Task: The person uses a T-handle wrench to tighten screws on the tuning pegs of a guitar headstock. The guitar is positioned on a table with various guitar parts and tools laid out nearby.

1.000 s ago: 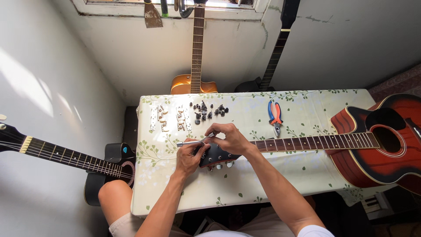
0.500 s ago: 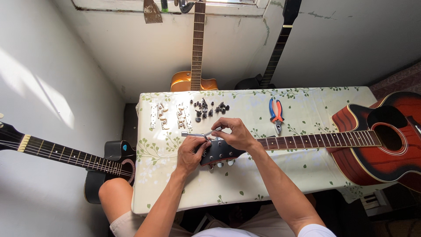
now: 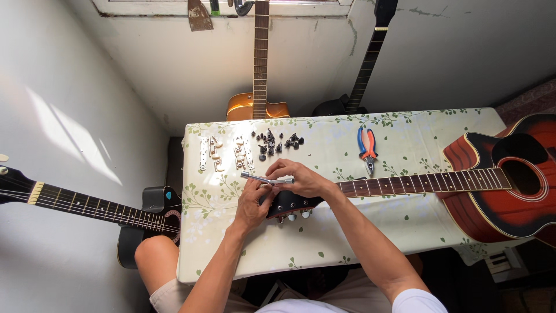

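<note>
Your right hand (image 3: 304,181) fingers pinch the metal tool (image 3: 267,179), its long axis left-right across the headstock (image 3: 292,204); your left hand (image 3: 253,204) fingers grip the headstock beneath.

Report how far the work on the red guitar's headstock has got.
Done: tuner strips and small dark parts lie off the guitar on the table. In hand: left hand and right hand hold a metal tool over the headstock. Left: the neck shows no strings that I can make out; pliers lie unused.
</note>
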